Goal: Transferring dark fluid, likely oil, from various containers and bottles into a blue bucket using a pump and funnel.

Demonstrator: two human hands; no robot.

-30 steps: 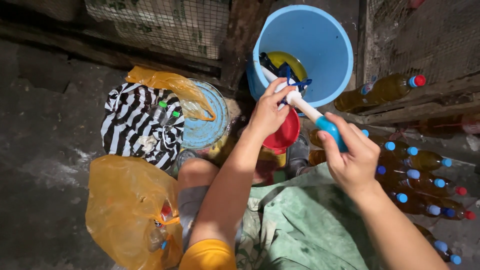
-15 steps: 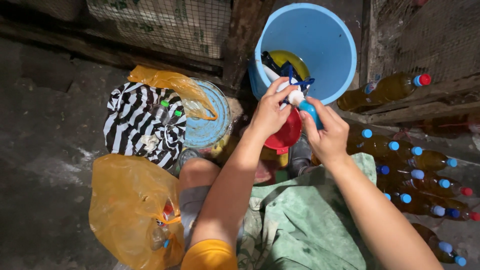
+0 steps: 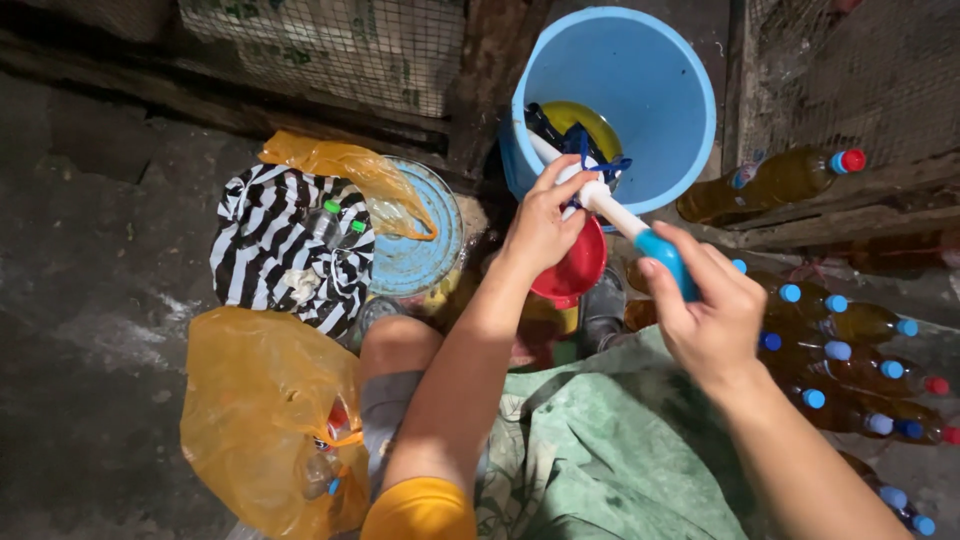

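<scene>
A white hand pump [image 3: 612, 208] with a blue handle reaches from the blue bucket [image 3: 672, 60] toward me. My left hand [image 3: 540, 225] grips the pump's white body at the bucket's rim. My right hand [image 3: 708, 315] holds the blue handle, drawn out so the white rod shows. Yellow liquid lies in the bucket's bottom beside a dark hose. A red funnel [image 3: 575, 268] sits just under my left hand.
Many bottles of amber liquid with blue and red caps [image 3: 850, 350] lie at the right. One bottle [image 3: 770, 180] rests on a wooden ledge. A striped bag [image 3: 285, 245], a round blue lid [image 3: 415, 250] and an orange plastic bag [image 3: 265, 410] lie at the left. Green cloth [image 3: 610, 450] covers my lap.
My right hand pushed the blue handle in toward the bucket, then pulled it back out, exposing the white rod again. My left hand stayed on the pump.
</scene>
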